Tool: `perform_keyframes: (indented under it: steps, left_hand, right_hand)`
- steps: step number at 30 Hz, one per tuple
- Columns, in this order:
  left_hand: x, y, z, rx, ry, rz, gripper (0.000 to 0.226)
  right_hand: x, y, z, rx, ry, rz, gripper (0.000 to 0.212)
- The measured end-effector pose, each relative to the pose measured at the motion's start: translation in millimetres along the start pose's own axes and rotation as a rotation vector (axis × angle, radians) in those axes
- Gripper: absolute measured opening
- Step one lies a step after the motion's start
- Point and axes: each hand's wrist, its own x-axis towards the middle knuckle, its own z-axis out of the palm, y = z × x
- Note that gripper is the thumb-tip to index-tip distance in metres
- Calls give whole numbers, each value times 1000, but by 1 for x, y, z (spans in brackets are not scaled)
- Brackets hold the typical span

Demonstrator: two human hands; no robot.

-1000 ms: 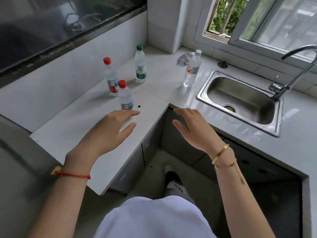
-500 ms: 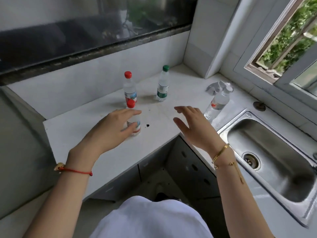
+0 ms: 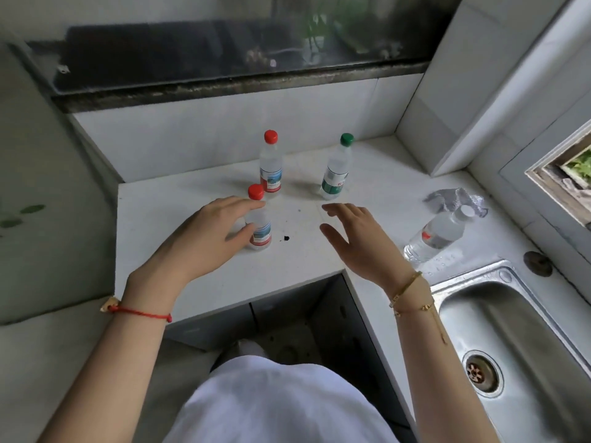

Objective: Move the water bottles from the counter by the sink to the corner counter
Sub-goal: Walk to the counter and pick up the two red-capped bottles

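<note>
Three bottles are standing on the corner tabletop (image 3: 198,199): the far red-capped bottle (image 3: 270,167), the green-capped bottle (image 3: 335,171), and the near red-capped bottle (image 3: 259,219) right by my left hand (image 3: 204,241). That hand's grip is apart, fingers loosely curved beside the near bottle, thumb close to its label; I can't tell whether skin is touching plastic, but nothing is clamped. My right hand (image 3: 361,244) hovers open over bare tabletop, fingers spread, holding nothing.

One bottle is left to go: the white-capped bottle (image 3: 438,233), over on the wet strip by the sink (image 3: 499,314), just below a crumpled bit of plastic (image 3: 454,199). It looks tilted from here, though the wide lens may be doing that.

So I read this as the gap between carries: three placed, the fourth waiting. The next move calls for swinging the right hand out to the right, closing around the clear body below the white cap, lifting it and setting it beside the others. The surface there looks wet, so the grip wants to be firm.

Against half a second ago, the view has turned further toward the corner, the sink has slid to the lower right edge, and both hands sit much as they were, the left a touch nearer the near bottle.
</note>
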Motion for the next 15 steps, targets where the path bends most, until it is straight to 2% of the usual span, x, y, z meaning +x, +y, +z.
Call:
perform_keyframes:
  steps: [11,15]
  left_hand:
    - [39,-20,4,15,49,-4,49]
    - [72,-34,15,21,-36,-26,52]
  right_hand:
    - [44,5,11,5,-61,-100,45]
    - [63,5,13,6,-62,-113,44]
